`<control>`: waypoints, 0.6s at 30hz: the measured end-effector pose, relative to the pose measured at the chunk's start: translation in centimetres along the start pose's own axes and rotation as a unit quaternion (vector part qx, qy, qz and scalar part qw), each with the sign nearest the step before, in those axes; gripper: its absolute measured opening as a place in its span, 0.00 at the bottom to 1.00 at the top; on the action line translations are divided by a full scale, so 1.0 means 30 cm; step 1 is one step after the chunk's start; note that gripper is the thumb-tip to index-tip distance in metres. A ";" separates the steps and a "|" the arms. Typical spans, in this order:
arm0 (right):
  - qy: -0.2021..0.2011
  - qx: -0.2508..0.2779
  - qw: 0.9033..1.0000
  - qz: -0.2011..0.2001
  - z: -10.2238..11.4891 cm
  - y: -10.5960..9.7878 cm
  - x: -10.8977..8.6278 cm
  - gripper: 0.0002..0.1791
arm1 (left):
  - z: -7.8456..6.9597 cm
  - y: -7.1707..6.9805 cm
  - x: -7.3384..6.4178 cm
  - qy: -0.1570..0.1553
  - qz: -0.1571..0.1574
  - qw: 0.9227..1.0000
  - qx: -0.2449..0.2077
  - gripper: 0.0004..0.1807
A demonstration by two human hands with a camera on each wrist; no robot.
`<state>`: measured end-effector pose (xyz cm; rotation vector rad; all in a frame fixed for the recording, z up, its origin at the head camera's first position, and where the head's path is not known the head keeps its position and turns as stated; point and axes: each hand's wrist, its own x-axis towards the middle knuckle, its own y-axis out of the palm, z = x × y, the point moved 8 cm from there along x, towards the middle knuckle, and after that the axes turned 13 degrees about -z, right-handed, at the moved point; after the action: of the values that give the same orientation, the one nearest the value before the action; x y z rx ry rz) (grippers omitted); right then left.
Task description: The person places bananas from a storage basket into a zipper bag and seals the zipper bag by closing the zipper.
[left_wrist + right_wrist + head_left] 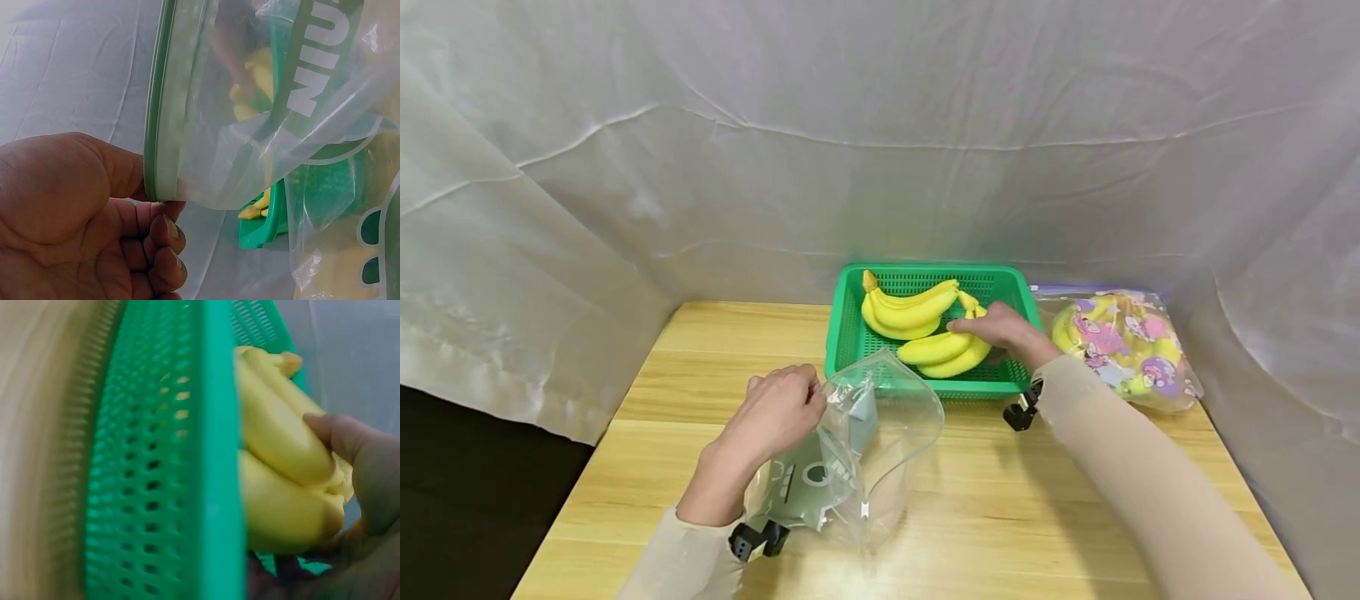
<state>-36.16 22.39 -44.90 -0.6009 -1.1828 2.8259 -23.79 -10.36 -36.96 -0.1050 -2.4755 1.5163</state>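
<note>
My left hand pinches the top edge of a clear zip bag with green print, between thumb and curled fingers. The bag's mouth gapes toward the basket, with its slider at the near side. My right hand reaches into a green plastic basket and grips the nearer bunch of bananas. In the right wrist view the thumb lies on top of this bunch and the other fingers go under it, partly hidden. Behind it, a second bunch of bananas lies in the basket.
A closed zip bag with cartoon print, holding bananas, lies right of the basket. All this is on a wooden table. Grey cloth hangs behind and along the sides. A dark area lies beyond the table's left edge.
</note>
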 end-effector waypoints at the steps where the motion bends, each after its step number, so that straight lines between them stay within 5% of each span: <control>1: -0.017 -0.032 0.999 -0.020 0.016 -0.021 -0.006 0.51 | 0.000 -0.001 -0.001 -0.001 0.000 1.000 0.000 0.10; 5: -0.082 -0.167 0.977 -0.104 0.092 -0.077 -0.046 0.67 | -0.002 -0.006 -0.002 -0.001 0.000 1.000 -0.002 0.11; 10: -0.136 -0.294 0.933 -0.157 0.183 -0.062 -0.090 0.61 | -0.006 -0.011 -0.003 -0.002 0.001 1.000 -0.002 0.11; 13: -0.173 -0.304 0.917 -0.190 0.233 -0.036 -0.098 0.54 | -0.010 -0.013 -0.005 -0.003 0.003 1.000 -0.002 0.11; 18: -0.237 -0.270 0.909 -0.211 0.282 0.021 -0.083 0.50 | -0.015 -0.011 -0.008 -0.005 0.007 1.000 0.000 0.10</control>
<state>-36.79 15.76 -39.09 0.3544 -1.9147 2.3154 -23.44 -10.17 -36.50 -0.1162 -2.4875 1.5260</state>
